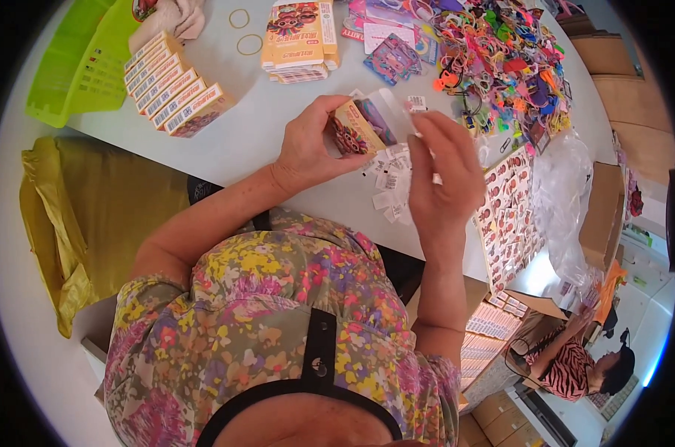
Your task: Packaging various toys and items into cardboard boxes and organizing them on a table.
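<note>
Held box [356, 132]: 1. Row boxes [196, 113]: about 6. Box stack [293, 41]: 1, boxes within not countable. Rubber bands [250, 35]: 2. Basket [91, 67]: 1. Paper clip [505, 144]: 1. Trinkets [494, 63]: one heap, pieces too many to count. Slips [391, 179]: many, overlapping, exact count unclear. Yellow bag [118, 223]: 1. Co-worker [572, 365]: 1.

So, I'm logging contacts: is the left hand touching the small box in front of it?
Touching: the head view shows the left hand gripping the small box between thumb and fingers.

White bench [240, 130] laden: green basket [95, 82], box row [192, 112] at left; two rubber bands [249, 54], box stack [296, 41] at far side; cards [391, 59], trinket heap [501, 63], paper slips [389, 182], sticker sheet [507, 216], clear plastic [564, 194] toward right.
</note>
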The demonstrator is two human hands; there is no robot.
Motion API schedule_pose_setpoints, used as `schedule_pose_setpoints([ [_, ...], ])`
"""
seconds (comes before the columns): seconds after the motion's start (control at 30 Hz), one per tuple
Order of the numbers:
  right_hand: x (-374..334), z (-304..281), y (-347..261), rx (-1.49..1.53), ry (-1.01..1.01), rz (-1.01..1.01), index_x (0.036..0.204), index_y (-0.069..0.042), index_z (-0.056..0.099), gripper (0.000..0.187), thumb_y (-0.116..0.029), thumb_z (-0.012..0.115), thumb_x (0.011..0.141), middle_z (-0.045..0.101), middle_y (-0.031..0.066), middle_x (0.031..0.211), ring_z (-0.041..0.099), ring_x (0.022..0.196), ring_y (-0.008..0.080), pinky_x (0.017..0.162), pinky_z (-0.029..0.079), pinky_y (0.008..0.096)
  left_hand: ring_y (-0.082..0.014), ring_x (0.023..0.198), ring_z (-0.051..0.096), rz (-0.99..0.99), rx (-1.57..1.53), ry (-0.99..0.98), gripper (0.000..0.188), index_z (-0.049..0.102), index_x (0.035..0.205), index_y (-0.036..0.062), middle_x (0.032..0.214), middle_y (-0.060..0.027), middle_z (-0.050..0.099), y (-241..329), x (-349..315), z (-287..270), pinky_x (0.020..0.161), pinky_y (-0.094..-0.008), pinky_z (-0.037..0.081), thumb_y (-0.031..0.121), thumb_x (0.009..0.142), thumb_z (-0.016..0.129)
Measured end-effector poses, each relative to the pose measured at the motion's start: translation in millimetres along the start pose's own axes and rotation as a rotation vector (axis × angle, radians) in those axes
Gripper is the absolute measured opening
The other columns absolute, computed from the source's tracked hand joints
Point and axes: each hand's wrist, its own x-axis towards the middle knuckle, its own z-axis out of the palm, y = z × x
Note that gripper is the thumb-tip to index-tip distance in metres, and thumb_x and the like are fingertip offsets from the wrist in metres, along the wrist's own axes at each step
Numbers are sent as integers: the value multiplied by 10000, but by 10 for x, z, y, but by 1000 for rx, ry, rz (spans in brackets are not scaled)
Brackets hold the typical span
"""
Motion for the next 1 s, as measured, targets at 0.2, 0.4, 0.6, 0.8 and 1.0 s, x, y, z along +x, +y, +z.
schedule_pose_setpoints([
  [0.2,-323,345,257,431,1,458,1185,6,465,456,-9,735,817,599,77,954,630,863,157,733,536,273,-221,850,682,35,28,13,734,466,1247,22,1003,-138,654,27,105,20,762,-294,553,243,679,874],
  [0.4,-576,343,522,384,98,398,1189,-32,611,338,-44,677,857,658,71,1049,627,845,136,766,528,284,-239,975,655,-175,-358,-242,538,311,1363,-2,1076,-158,602,116,11,-8,801,-321,545,39,918,610],
  [0.6,-851,467,379,493,189,230,1012,-12,630,177,-52,649,840,627,124,913,623,802,254,738,497,321,-213,1020,625,-353,-388,-411,510,397,1291,-23,1167,-157,571,32,-380,-260,876,-325,521,-17,852,658],
  [0.8,-1032,343,239,623,168,382,941,-4,654,122,-72,659,839,615,114,824,602,752,240,695,486,329,-149,919,583,-185,-195,-559,273,515,1156,-9,1034,-79,580,182,-277,-237,819,-284,475,-9,893,588],
  [1.0,-886,38,344,412,-9,227,926,6,683,135,-92,690,835,674,96,884,642,775,177,692,513,321,-91,792,568,-273,-344,-379,62,608,936,-16,926,-50,604,255,-179,-146,685,-232,475,-10,876,620],
])
